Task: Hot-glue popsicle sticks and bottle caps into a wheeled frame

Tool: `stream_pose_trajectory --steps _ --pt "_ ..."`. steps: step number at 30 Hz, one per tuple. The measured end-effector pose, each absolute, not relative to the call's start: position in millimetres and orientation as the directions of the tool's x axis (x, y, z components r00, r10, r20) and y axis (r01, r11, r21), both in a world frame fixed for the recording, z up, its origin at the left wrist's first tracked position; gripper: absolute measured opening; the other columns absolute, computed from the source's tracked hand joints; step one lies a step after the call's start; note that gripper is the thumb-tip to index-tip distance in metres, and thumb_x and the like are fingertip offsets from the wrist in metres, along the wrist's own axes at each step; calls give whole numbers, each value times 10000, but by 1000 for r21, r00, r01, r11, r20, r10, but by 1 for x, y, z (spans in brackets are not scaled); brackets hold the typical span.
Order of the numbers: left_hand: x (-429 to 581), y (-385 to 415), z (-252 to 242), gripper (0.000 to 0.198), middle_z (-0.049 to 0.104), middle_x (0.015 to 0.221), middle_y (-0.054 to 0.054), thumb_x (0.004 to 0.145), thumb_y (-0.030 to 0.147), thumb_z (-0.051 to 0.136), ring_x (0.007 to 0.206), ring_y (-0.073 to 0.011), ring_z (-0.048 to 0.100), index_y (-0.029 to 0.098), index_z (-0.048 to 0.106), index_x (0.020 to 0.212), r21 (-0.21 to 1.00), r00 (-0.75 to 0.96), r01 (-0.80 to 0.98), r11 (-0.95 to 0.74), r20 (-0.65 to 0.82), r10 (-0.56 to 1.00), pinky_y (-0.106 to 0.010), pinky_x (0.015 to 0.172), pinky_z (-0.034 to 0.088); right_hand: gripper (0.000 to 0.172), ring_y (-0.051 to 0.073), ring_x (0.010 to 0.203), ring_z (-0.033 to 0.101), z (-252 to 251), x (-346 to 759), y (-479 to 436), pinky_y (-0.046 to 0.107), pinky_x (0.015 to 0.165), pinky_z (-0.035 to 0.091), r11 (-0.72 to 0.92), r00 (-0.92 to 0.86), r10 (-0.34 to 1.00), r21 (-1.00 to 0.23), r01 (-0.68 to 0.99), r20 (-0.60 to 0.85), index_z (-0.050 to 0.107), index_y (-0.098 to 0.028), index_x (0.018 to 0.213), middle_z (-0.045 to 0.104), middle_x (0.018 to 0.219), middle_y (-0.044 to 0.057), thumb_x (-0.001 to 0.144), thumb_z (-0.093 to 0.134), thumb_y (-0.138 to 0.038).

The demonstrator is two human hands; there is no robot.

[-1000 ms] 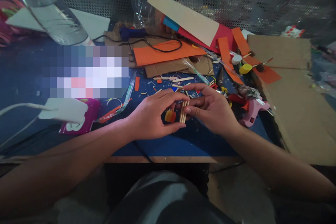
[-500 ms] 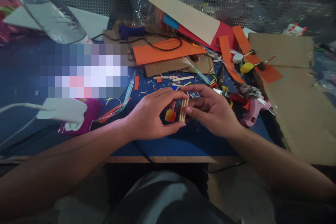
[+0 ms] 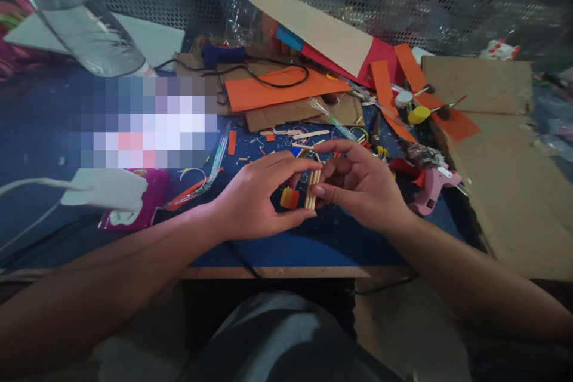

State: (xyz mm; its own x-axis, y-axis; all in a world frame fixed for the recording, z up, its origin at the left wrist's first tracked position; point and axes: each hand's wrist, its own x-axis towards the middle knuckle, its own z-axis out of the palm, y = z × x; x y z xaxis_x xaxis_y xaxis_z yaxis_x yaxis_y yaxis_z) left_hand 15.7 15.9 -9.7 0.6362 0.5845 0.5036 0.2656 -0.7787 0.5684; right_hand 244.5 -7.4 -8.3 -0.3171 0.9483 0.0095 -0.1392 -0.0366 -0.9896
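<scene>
A small row of short wooden sticks (image 3: 312,191) stands upright between my two hands above the blue tabletop. My left hand (image 3: 255,197) grips it at top and bottom, index fingertip above and thumb below. From the other side my right hand (image 3: 364,185) presses its thumb on the sticks' right edge. Its index finger reaches over the top, while the fingers behind are partly hidden. A small yellow and orange piece (image 3: 289,197) shows beside the sticks, inside the curve of my left hand; I cannot tell whether it is held.
A pink glue gun (image 3: 434,188) lies to the right, near a cardboard sheet (image 3: 514,179). Orange strips (image 3: 286,88), craft sticks (image 3: 311,133) and scraps lie behind my hands. At left are a white charger (image 3: 105,188) on a magenta packet (image 3: 154,188) and a water bottle (image 3: 89,30).
My right index finger has lifted slightly and its other fingers have shifted behind the sticks. The left hand's grip looks the same.
</scene>
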Motion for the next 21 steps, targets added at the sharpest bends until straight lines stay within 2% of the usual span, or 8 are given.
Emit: stream_pose_trajectory --steps 4,11,17,21 --pt "16 15 -9 519 688 938 -22 914 387 851 840 -188 678 190 650 1350 574 640 262 -776 499 585 -323 814 570 668 147 689 769 -6 244 -9 273 653 700 -20 -308 951 -990 -141 24 626 -271 1237 717 808 -63 729 1045 -384" --pt "15 14 -6 499 703 951 -24 911 355 849 860 -195 703 204 654 1344 586 647 263 -766 482 591 -330 855 591 690 163 683 776 -6 245 -10 297 655 695 17 -305 951 -996 -83 42 619 -276 1259 719 809 -57 737 1028 -468" --pt "14 15 -8 496 714 969 -31 915 351 852 880 -198 713 204 652 1345 582 650 252 -773 490 581 -333 872 596 673 157 667 769 -6 245 -10 279 638 683 50 -296 953 -998 -44 61 619 -273 1263 728 803 -52 754 1021 -449" --pt "15 14 -8 504 700 957 -29 918 333 839 873 -192 703 173 642 1353 566 650 249 -786 504 569 -326 859 590 645 149 660 770 -5 244 -11 267 634 683 52 -302 951 -995 -84 75 626 -271 1252 728 808 -56 762 1024 -404"
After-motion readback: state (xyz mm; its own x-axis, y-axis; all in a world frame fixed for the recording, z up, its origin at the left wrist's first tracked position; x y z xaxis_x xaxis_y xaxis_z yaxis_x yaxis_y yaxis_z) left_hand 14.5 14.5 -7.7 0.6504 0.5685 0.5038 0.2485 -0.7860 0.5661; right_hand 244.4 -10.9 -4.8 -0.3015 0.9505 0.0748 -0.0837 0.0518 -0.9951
